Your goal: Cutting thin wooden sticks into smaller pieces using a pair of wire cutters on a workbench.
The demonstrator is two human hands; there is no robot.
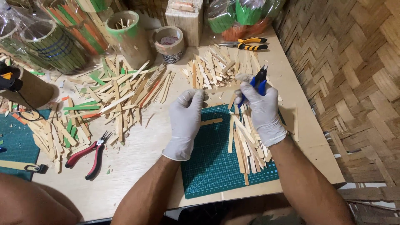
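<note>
Left hand (185,121), gloved, grip closed on one end of a stick (218,88) held level above the green mat (212,166). Right hand (261,111), gloved, grip closed on blue cutters (258,81) at the stick's other end. Loose sticks (246,141) lie on the mat. Red pliers (89,152) rest on the surface (141,154), well left.

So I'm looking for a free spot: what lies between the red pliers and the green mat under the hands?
Bare tabletop between red pliers and green mat, per the head view.
</note>
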